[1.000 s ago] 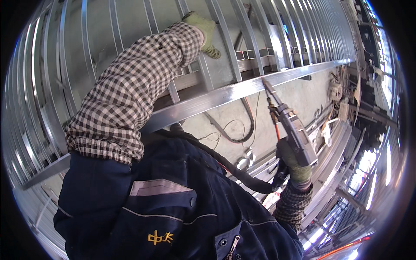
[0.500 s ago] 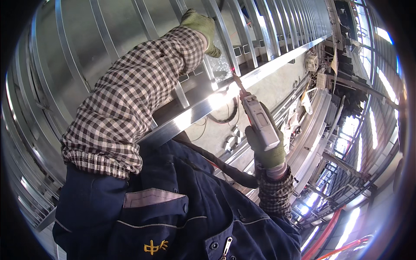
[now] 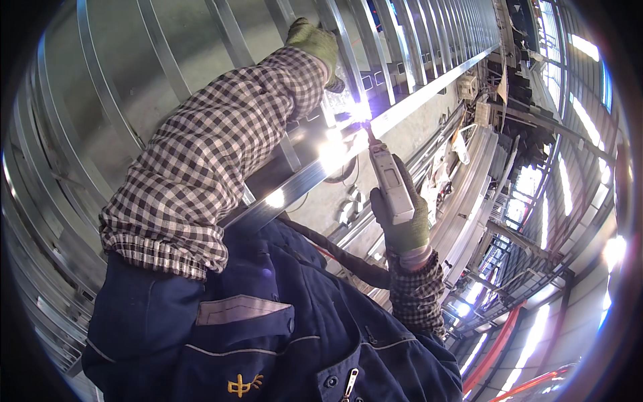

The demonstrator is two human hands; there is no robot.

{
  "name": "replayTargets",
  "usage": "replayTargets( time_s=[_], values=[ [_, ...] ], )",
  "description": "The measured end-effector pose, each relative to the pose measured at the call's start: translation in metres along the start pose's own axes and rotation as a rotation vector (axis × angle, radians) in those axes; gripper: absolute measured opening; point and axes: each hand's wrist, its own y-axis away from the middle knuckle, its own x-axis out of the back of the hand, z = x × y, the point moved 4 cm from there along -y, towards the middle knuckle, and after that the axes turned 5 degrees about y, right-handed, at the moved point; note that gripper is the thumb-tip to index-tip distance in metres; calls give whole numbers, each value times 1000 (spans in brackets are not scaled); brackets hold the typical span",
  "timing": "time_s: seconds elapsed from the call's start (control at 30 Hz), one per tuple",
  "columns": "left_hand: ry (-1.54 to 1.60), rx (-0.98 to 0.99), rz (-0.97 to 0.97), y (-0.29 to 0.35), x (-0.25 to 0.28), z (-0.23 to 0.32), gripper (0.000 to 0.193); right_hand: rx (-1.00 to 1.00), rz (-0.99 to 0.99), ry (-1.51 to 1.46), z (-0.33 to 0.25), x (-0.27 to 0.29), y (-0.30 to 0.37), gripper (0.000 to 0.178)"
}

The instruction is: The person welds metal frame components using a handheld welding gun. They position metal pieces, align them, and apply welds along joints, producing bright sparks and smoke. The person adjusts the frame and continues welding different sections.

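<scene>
My left hand [image 3: 313, 45], in a green work glove, is closed around an upright square metal bar [image 3: 343, 50] of a long frame. My right hand [image 3: 410, 231], gloved too, grips a pale handheld laser welding gun [image 3: 391, 186] from below and the right side. The gun's nozzle meets the joint where that bar joins the long shiny bottom rail [image 3: 435, 89]. A bright white-violet glare burns at the tip and hides the joint itself. Part of the left hand's fingers is hidden behind the bar.
Rows of parallel metal bars [image 3: 161, 50] extend to both sides. Long metal profiles [image 3: 462, 194] lie stacked on the right. A dark cable or hose [image 3: 341, 253] passes by my waist toward my right arm. Small metal offcuts [image 3: 351, 204] lie below the rail.
At the nozzle, a small red light spot has given way to a bright welding glare. The gun and my right hand have shifted slightly left in view; my left hand keeps its hold.
</scene>
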Motion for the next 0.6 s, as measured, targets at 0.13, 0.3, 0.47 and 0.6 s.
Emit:
replayTargets(
  time_s=[0.13,0.3,0.47,0.6],
  values=[
    [1,-7,-33,-8,-5,3,102,-67,-11,43,6,-2,-1,60],
    [-48,-59,-33,-17,-9,8,101,5,17,63,3,3,-4,59],
    [-39,0,-55,-20,-8,13,98,19,-10,87,-2,10,-4,64],
    [-21,6,-3,-25,-13,14,100,-81,-46,76,6,10,-7,65]
  ],
)
